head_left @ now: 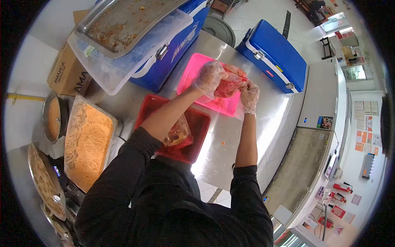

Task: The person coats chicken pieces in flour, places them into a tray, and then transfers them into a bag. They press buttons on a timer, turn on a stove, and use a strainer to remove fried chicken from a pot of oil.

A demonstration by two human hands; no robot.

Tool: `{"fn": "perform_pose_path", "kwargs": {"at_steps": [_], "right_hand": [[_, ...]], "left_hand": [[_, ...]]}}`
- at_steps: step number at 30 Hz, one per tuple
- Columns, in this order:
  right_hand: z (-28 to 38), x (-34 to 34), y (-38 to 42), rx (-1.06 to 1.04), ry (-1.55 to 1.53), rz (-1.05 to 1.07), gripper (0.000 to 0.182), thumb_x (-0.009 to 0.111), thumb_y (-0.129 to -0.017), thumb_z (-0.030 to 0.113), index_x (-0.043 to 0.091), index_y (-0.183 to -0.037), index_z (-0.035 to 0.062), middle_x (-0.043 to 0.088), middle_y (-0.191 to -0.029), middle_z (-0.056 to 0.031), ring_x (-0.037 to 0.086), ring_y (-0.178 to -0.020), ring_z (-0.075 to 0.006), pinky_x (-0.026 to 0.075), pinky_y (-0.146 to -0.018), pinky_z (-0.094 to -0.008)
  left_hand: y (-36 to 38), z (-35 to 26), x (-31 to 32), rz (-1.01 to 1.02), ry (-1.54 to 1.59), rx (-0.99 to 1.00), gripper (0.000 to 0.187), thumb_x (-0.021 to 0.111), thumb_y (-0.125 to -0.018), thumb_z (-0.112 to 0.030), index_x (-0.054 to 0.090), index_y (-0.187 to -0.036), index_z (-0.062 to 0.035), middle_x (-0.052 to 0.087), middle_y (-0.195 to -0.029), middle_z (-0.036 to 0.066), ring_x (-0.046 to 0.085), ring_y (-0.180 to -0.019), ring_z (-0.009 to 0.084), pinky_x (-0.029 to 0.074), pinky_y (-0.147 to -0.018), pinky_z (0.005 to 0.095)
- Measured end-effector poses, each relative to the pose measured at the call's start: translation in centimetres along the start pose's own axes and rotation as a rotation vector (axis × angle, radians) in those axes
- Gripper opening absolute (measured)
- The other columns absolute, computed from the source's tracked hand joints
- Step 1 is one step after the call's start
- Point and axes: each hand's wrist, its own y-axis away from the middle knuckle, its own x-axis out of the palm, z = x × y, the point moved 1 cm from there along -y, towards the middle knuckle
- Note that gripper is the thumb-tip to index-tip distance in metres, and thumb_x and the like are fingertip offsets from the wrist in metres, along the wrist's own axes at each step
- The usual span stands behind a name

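Clearly, a red bundle [231, 83] is held over a pink tray [189, 73]

From where I stand, the left hand [208, 79] is wrapped around one end of the bundle, which looks like raw meat in clear plastic. The right hand [249, 98] grips the other end, so neither is free. Each wears a thin, see-through glove. The bundle stretches between them, above the tray; whether its underside touches, I can't tell. Small pale-orange pieces [221, 102] lie in the tray, just under the hands.

Closer in than the left hand, a red bin [199, 133] sits on the steel desk [222, 158], partly hidden by the left forearm [177, 105]. Inside rests a clear packet [181, 132], yellowish-brown and red showing through. Beyond the right hand stands a shut blue cooler [271, 53]. Up and left of the left hand is another cooler [177, 53], a metal tray [150, 20] above it. Orange crumbs [88, 142] lie well to the left of both hands.
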Motion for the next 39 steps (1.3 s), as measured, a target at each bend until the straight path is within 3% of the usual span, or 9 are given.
{"fn": "perform_pose_path", "kwargs": {"at_steps": [12, 14, 20, 22, 24, 27, 31, 34, 39], "right_hand": [[6.0, -2.2, -2.2, -0.312, 0.558, -0.123, 0.018, 0.059, -0.083, 0.017, 0.069, -0.092, 0.005, 0.066, -0.078, -0.0201, 0.063, -0.077, -0.0399, 0.048, -0.072, -0.0475], [5.8, -1.9, -3.7, -0.415, 0.561, -0.118, 0.019, 0.059, -0.082, 0.018, 0.069, -0.093, 0.0056, 0.066, -0.08, -0.021, 0.063, -0.078, -0.0405, 0.048, -0.072, -0.0495], [3.0, -1.8, -3.8, -0.189, 0.176, -0.015, 0.019, 0.058, -0.083, 0.016, 0.07, -0.094, 0.0061, 0.065, -0.08, -0.0217, 0.064, -0.08, -0.0382, 0.049, -0.072, -0.0443], [4.7, -2.2, -2.8, -0.095, 0.22, -0.062, 0.018, 0.058, -0.084, 0.014, 0.07, -0.094, 0.0053, 0.066, -0.08, -0.0212, 0.065, -0.078, -0.0364, 0.049, -0.07, -0.0409], [4.9, -2.7, -2.8, -0.04, 0.011, -0.045, 0.018, 0.057, -0.085, 0.015, 0.069, -0.094, 0.005, 0.066, -0.082, -0.0212, 0.066, -0.079, -0.0361, 0.049, -0.07, -0.0411], [5.5, -2.9, -4.1, -0.144, 0.266, -0.007, 0.017, 0.059, -0.084, 0.017, 0.069, -0.092, 0.0046, 0.067, -0.082, -0.0195, 0.065, -0.078, -0.0346, 0.05, -0.07, -0.039], [9.3, -1.7, -6.2, -0.328, 0.385, 0.11, 0.015, 0.061, -0.083, 0.016, 0.069, -0.089, 0.0046, 0.068, -0.082, -0.0166, 0.064, -0.075, -0.0306, 0.05, -0.07, -0.0368], [12.3, 0.3, -7.0, -0.117, 0.287, 0.342, 0.015, 0.064, -0.08, 0.017, 0.07, -0.086, 0.0051, 0.068, -0.084, -0.016, 0.064, -0.077, -0.0282, 0.05, -0.072, -0.0367], [12.3, 3.6, -9.5, -0.249, 0.268, 0.336, 0.016, 0.056, -0.086, 0.011, 0.068, -0.086, 0.0011, 0.068, -0.075, -0.008, 0.065, -0.07, -0.0147, 0.051, -0.067, -0.0293]], "left_hand": [[-0.4, -3.3, -0.1, -0.034, -0.005, -0.382, 0.021, 0.074, -0.073, -0.02, 0.065, -0.075, -0.0014, 0.065, -0.081, 0.014, 0.064, -0.078, 0.029, 0.05, -0.071, 0.04], [0.7, -5.7, -0.5, -0.039, -0.042, -0.253, 0.021, 0.074, -0.073, -0.02, 0.065, -0.073, -0.0013, 0.065, -0.081, 0.013, 0.064, -0.076, 0.028, 0.05, -0.07, 0.0389], [-1.4, -12.6, -3.4, -0.001, 0.989, -0.748, 0.019, 0.072, -0.077, -0.013, 0.061, -0.074, 0.003, 0.062, -0.078, 0.011, 0.063, -0.067, 0.0229, 0.051, -0.062, 0.0367], [-0.4, -10.8, -2.3, -0.09, 0.796, -0.495, 0.017, 0.07, -0.079, -0.01, 0.06, -0.079, 0.0042, 0.06, -0.078, 0.01, 0.063, -0.066, 0.0229, 0.053, -0.056, 0.0386], [0.6, -5.6, 0.5, -0.175, 0.031, 0.104, 0.016, 0.068, -0.081, -0.007, 0.058, -0.084, 0.0049, 0.059, -0.078, 0.009, 0.063, -0.067, 0.0234, 0.055, -0.049, 0.0415], [-1.0, -10.9, -1.9, -0.047, 0.758, -0.773, 0.01, 0.069, -0.077, -0.01, 0.07, -0.084, -0.0025, 0.067, -0.076, 0.011, 0.064, -0.068, 0.024, 0.052, -0.067, 0.0351], [0.2, -2.9, 0.6, -0.191, 0.38, -0.375, 0.015, 0.071, -0.078, -0.015, 0.069, -0.076, -0.0002, 0.063, -0.07, 0.011, 0.064, -0.068, 0.0244, 0.051, -0.061, 0.0373], [-0.2, -5.1, -3.1, -0.131, 0.125, -0.38, 0.019, 0.071, -0.081, -0.013, 0.067, -0.071, 0.0034, 0.063, -0.073, 0.006, 0.065, -0.071, 0.0178, 0.052, -0.054, 0.0331], [0.7, -5.5, -6.7, -0.186, -0.073, -0.371, 0.018, 0.071, -0.082, -0.018, 0.069, -0.078, -0.0006, 0.065, -0.072, 0.007, 0.062, -0.07, 0.0157, 0.049, -0.066, 0.0315]]}}
